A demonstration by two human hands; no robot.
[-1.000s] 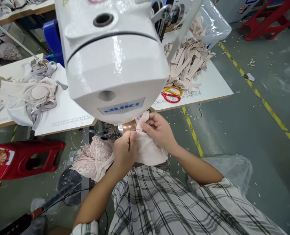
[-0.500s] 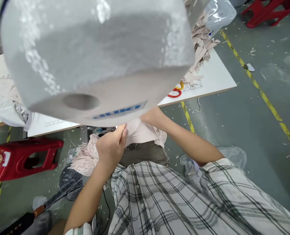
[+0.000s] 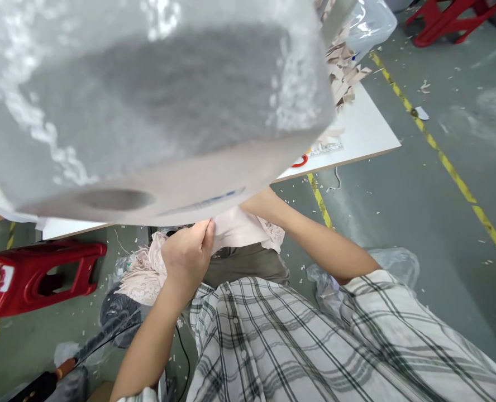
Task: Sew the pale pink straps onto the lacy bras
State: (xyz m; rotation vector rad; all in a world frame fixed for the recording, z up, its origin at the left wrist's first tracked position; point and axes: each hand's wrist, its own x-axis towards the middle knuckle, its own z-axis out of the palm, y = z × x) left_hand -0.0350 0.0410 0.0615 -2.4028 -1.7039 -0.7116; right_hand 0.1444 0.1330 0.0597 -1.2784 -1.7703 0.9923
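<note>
The large white head of a sewing machine [image 3: 168, 100] fills the upper left and covers the needle area. Just below its lower edge, my left hand [image 3: 188, 251] is closed, thumb and fingers pinching the edge of a pale pink bra [image 3: 237, 229]. The bra's smooth fabric stretches to the right, with a lace part hanging over my lap. My right hand [image 3: 262, 204] reaches under the machine head at the fabric's right side; its fingers are hidden. Beside my left wrist hangs a bunch of pink lace bra pieces [image 3: 141, 273].
On the white table [image 3: 369, 125] to the right lie beige fabric strips [image 3: 344, 72] and red-handled scissors [image 3: 300, 161], partly covered. A clear plastic bin [image 3: 371, 25] stands behind. One red stool [image 3: 42, 276] is at the left; plastic bags [image 3: 394, 265] lie on the floor.
My head has leaned in, so the machine now hides more. My left hand has moved left and the fabric between the hands is spread flatter. My right fingers have gone out of sight.
</note>
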